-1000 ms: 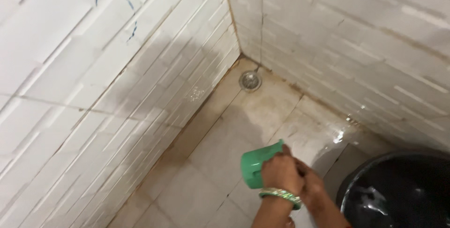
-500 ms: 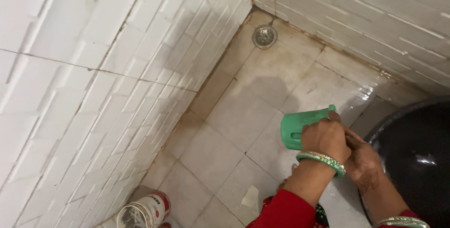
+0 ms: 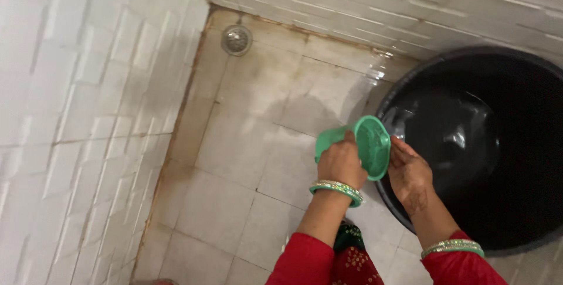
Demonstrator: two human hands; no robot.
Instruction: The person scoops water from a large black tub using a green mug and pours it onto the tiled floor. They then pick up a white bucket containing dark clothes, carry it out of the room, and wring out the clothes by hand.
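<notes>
A green plastic mug (image 3: 359, 146), smooth and round-mouthed, lies tilted sideways just left of a glossy black plastic tub (image 3: 487, 144). The left hand (image 3: 341, 165) wraps its body with fingers curled closed. The right hand (image 3: 409, 170) touches the rim, fingers bent over the tub's edge. A round metal drain (image 3: 236, 40) sits well up-left of the tub on stained beige floor tiles (image 3: 234, 144).

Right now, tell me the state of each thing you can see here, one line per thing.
green mug: tipped on its side, mouth toward the tub, held in both hands.
left hand: wrapped around the mug's body.
right hand: fingers on the mug's rim.
black tub: upright, uncovered, holds water.
floor drain: grate in place, in the corner.
floor tiles: stained, wet near the tub.
</notes>
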